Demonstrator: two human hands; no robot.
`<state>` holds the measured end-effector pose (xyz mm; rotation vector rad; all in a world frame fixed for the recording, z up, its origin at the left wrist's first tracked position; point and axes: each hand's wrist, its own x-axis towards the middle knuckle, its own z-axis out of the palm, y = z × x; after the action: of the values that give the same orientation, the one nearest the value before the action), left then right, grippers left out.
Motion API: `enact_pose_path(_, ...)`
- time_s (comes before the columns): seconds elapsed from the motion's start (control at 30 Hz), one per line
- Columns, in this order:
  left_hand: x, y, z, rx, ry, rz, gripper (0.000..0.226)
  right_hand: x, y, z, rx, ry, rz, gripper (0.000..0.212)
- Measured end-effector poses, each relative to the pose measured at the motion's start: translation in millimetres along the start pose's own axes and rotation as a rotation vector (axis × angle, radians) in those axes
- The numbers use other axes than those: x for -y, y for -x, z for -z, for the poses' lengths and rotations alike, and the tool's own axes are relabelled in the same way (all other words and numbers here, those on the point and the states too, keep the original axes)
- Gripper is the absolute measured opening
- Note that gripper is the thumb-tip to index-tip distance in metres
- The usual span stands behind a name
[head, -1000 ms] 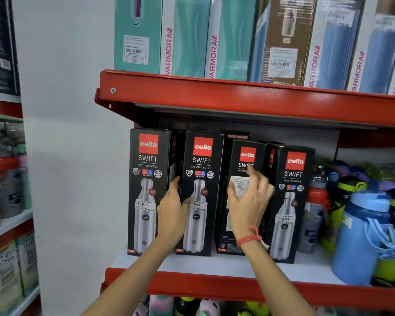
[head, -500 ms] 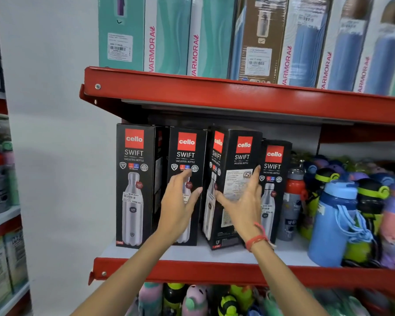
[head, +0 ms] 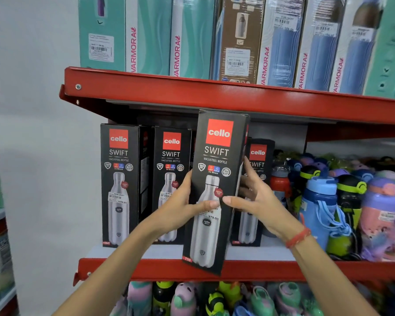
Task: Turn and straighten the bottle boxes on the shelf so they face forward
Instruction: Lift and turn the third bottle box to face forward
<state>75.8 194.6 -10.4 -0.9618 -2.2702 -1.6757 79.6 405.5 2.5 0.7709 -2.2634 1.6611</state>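
Black Cello Swift bottle boxes stand on the red shelf [head: 146,269]. The leftmost box [head: 119,183] faces forward, and so does a second box [head: 170,169] beside it. A third box [head: 217,179] is held out in front of the shelf edge, its front toward me, tilted slightly. My left hand [head: 183,206] grips its left side and my right hand [head: 258,201] grips its right side, thumbs meeting across the front. A fourth box [head: 259,156] stands behind my right hand, partly hidden.
Loose colourful bottles [head: 319,201] crowd the shelf to the right of the boxes. The upper red shelf [head: 192,92] hangs close above the box tops and carries tall Varmora boxes [head: 151,37]. More small bottles [head: 185,297] fill the shelf below. A white wall is at left.
The third box showed its side and stood on the shelf; it has been turned front-forward and pulled out past the shelf edge. Both hands have closed around its sides.
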Motion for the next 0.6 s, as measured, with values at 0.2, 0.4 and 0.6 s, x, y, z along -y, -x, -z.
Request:
enact_pose_path(0.2,7,-31,-20,-0.161,-0.112,-0.003,0.096,12,-46,10,0.077,0.003,-0.103,0.067)
enact_pose_path(0.4,30,-71,-28,-0.268,-0.064,0.066,0.093,-9,-84,0,-0.087,0.073,-0.08,0.075)
enact_pose_path(0.6,57,-81,-28,-0.287,-0.075,0.14,0.089,-45,-96,-14,-0.216,0.084,-0.145,0.066)
